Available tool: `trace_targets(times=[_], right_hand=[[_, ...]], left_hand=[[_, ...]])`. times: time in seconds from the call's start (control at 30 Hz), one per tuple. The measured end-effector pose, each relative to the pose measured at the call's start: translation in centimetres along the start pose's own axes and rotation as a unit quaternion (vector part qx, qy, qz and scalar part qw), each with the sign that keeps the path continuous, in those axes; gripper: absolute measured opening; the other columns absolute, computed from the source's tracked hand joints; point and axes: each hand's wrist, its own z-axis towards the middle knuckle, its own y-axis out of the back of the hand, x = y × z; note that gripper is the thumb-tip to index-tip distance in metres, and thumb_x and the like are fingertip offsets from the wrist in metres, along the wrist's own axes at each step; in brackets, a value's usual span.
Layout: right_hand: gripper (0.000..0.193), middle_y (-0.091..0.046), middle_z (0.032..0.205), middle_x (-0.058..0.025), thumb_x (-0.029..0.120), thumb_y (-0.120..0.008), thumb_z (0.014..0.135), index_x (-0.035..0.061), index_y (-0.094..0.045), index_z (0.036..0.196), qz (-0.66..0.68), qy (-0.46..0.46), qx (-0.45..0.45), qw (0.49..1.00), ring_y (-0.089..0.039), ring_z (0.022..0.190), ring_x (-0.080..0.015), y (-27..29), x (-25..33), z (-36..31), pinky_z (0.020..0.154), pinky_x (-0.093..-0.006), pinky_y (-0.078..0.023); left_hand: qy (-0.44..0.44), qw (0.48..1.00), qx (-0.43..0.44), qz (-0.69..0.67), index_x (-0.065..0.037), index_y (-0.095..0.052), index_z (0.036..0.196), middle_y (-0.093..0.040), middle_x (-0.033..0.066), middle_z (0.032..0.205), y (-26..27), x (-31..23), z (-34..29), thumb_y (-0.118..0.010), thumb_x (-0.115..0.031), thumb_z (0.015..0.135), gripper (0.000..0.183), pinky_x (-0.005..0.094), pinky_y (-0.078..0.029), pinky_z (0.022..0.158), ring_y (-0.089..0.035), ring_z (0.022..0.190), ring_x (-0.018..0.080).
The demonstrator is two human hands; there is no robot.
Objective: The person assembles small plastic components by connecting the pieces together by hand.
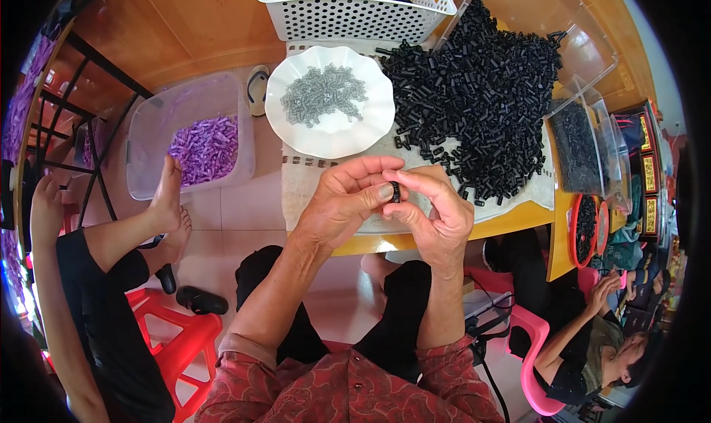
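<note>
My left hand (337, 204) and my right hand (437, 215) meet at the near edge of the table, with a small black tube-shaped piece (395, 193) between their fingertips. My left thumb presses against it, while my right thumb and forefinger pinch its other side. Just beyond the hands stands a white scalloped plate (278, 123) bearing a heap of tiny see-through pieces (322, 95). A large pile of black tube-shaped pieces (474, 104) spreads over the cloth (296, 190) to the right of the plate.
A white perforated basket (355, 19) of black pieces stands at the back. On the right are a see-through box (585, 145) and a red-rimmed tray (575, 230). A bin (141, 156) of purple pieces and a red stool (174, 334) are left. People sit on both sides.
</note>
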Motion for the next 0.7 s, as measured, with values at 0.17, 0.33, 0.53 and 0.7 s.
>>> trace_targets(times=[0.17, 0.33, 0.53, 0.7], right_hand=[[0.038, -0.068, 0.092, -0.0088, -0.001, -0.080, 0.068, 0.0013, -0.067, 0.104, -0.009, -0.001, -0.011, 1.000, -0.061, 0.075, -0.0154, 0.3, -0.3, -0.1, 0.068, -0.0261, -0.051], [0.035, -0.069, 0.097, -0.0127, -0.004, -0.076, 0.072, -0.0030, -0.063, 0.105, -0.034, -0.014, -0.007, 0.999, -0.062, 0.080, -0.0166, 0.7, -0.7, -0.5, 0.073, -0.0267, -0.051], [0.033, -0.068, 0.095, -0.0125, -0.004, -0.076, 0.072, -0.0030, -0.064, 0.103, -0.020, -0.008, -0.025, 0.999, -0.063, 0.083, -0.0179, 0.6, -0.7, -0.5, 0.074, -0.0272, -0.052], [0.032, -0.068, 0.089, -0.0101, -0.002, -0.078, 0.070, 0.0006, -0.067, 0.100, -0.034, 0.003, -0.028, 0.999, -0.064, 0.076, -0.0165, 0.5, -0.9, -0.3, 0.067, -0.0261, -0.052]], left_hand=[[0.000, 1.000, 0.028, 0.005, 0.001, -0.051, 0.131, -0.064, 0.0073, 0.101, -0.2, -0.2, -0.1, -0.064, -0.001, 0.087, 0.045, 0.0262, -0.051, 0.079, -0.061, 0.091, 0.0142], [-0.006, 0.988, 0.036, 0.153, 0.000, -0.049, 0.134, -0.063, 0.0056, 0.101, -1.1, -0.8, -0.5, -0.070, 0.001, 0.082, 0.056, 0.0274, -0.051, 0.083, -0.060, 0.093, 0.0127], [-0.005, 0.980, 0.011, 0.200, -0.002, -0.050, 0.134, -0.064, 0.0050, 0.100, -0.9, -0.6, -0.4, -0.071, 0.004, 0.079, 0.059, 0.0269, -0.051, 0.083, -0.060, 0.091, 0.0115], [0.004, 0.979, 0.014, 0.205, -0.003, -0.051, 0.134, -0.064, 0.0056, 0.100, -1.0, -0.9, -0.4, -0.073, 0.001, 0.079, 0.060, 0.0268, -0.051, 0.081, -0.060, 0.090, 0.0110]])
